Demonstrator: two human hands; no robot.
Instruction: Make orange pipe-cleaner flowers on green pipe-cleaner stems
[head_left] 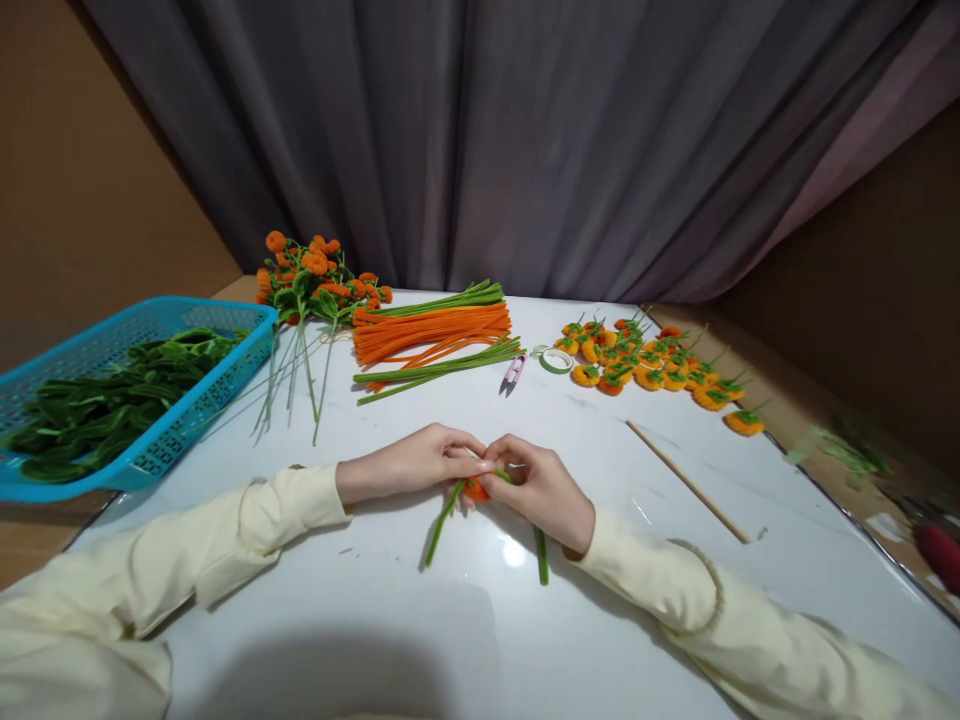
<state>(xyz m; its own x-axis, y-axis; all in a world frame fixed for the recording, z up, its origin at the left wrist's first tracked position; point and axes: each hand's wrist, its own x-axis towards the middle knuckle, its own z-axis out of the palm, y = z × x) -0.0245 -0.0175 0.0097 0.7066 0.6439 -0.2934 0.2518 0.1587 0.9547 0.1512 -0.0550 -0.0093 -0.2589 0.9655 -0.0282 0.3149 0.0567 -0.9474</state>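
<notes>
Close together over the middle of the white table, both hands have their fingers pinched. Between them sits a small orange fuzzy piece (475, 489), mostly covered by the fingers. My left hand (427, 462) grips it from the left, with the thumb and fingertips meeting my right hand (541, 488). A green pipe cleaner (444, 524) hangs down on the left of the orange piece. Another green end (541, 556) shows below my right hand; whether both ends are one stem is hidden. My right fingers pinch the green stem at the orange piece.
Left stands a blue basket (142, 462) of green leaves (112, 400); behind it lie orange flowers (315, 262). Orange pipe cleaners (435, 332), pink snips (514, 370) and a tape roll (556, 361) lie ahead. Right are several flower heads (651, 378) and a wooden stick (688, 482).
</notes>
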